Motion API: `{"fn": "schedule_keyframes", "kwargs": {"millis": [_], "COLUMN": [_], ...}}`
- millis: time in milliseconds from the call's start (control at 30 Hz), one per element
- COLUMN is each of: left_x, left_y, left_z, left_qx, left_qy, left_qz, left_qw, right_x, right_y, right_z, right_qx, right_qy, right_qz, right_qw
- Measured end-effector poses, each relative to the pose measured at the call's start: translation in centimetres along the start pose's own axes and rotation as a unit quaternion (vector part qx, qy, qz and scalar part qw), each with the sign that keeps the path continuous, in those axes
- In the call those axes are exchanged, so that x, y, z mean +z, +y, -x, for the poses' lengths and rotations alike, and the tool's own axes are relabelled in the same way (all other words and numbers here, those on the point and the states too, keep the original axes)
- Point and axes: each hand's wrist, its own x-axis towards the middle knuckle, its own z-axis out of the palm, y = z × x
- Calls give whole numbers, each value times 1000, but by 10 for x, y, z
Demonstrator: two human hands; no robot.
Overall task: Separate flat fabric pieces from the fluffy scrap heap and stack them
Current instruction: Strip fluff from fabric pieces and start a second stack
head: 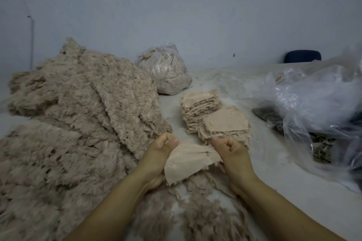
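I hold a flat fabric piece (188, 159) stretched between both hands: my left hand (159, 154) pinches its upper left corner, my right hand (231, 152) grips its right edge. The stack (213, 115) sits at 12 o'clock beyond it, the fluffy scrap heap (78, 113) at 9 o'clock on the table (274, 182).

Fluffy scrap heap (74, 123) cut off by left and bottom edges, near corner of the stack (215, 119) hidden behind the right hand (231, 154), contents of clear bags (323, 107) at worktop's right edge indistinct, both forearms cropped below
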Motion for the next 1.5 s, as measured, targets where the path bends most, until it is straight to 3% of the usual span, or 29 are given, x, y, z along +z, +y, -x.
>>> {"fn": "schedule_keyframes", "kwargs": {"millis": [200, 233, 333, 367, 433, 500, 633, 800, 933, 1000, 1067, 1133, 1200, 1300, 1400, 1500], "left_x": [-8, -13, -19, -18, -12, -9, -4, -8, 0, 4, 5, 8, 10, 8, -8, -23], "left_y": [4, 7, 8, 7, 6, 5, 1, -8, -16, -15, -17, -21, -24, -22, -19, -12], "left_z": [-3, -4, -4, -3, -2, -1, -1, -7, -7, -5, 0, 4, 4, -2, -10, -12], "left_qx": [-12, -13, -20, -21, -18, -8, 16, 47, 55, 64, 71, 60, 43, 30, 28, 42], "left_qy": [36, 45, 18, 3, -30, -65, -82, 12, 34, 34, 2, -15, -3, 32, 104, 135], "left_qz": [20, 20, 1, -9, -16, -16, -19, -58, -31, -4, -38, -86, -110, -82, -33, -22], "left_qw": [999, 999, 1000, 1000, 999, 998, 996, 997, 997, 997, 997, 994, 993, 996, 994, 990], "right_x": [-17, -25, -32, -29, -21, -14, -2, -2, 3, 9, 14, 15, 14, 11, 4, -9], "right_y": [-3, -7, -17, -20, -24, -21, -5, -9, -5, -2, 0, 0, -6, -13, -22, -30], "right_z": [-12, -12, -2, 1, 0, 0, 12, 7, 11, 15, 15, 12, 11, 8, 1, -5], "right_qx": [-42, -29, 101, 116, 62, 7, 61, 113, 203, 246, 260, 223, 146, 55, 5, 29], "right_qy": [60, 18, -239, -267, -207, -182, -283, -210, -220, -208, -130, -25, 25, 40, 44, -51], "right_qz": [140, 166, 187, 217, 284, 270, 140, -99, -268, -263, -263, -293, -251, -121, -67, -49], "right_qw": [987, 986, 948, 932, 934, 946, 947, 966, 916, 909, 920, 929, 956, 990, 997, 997]}}
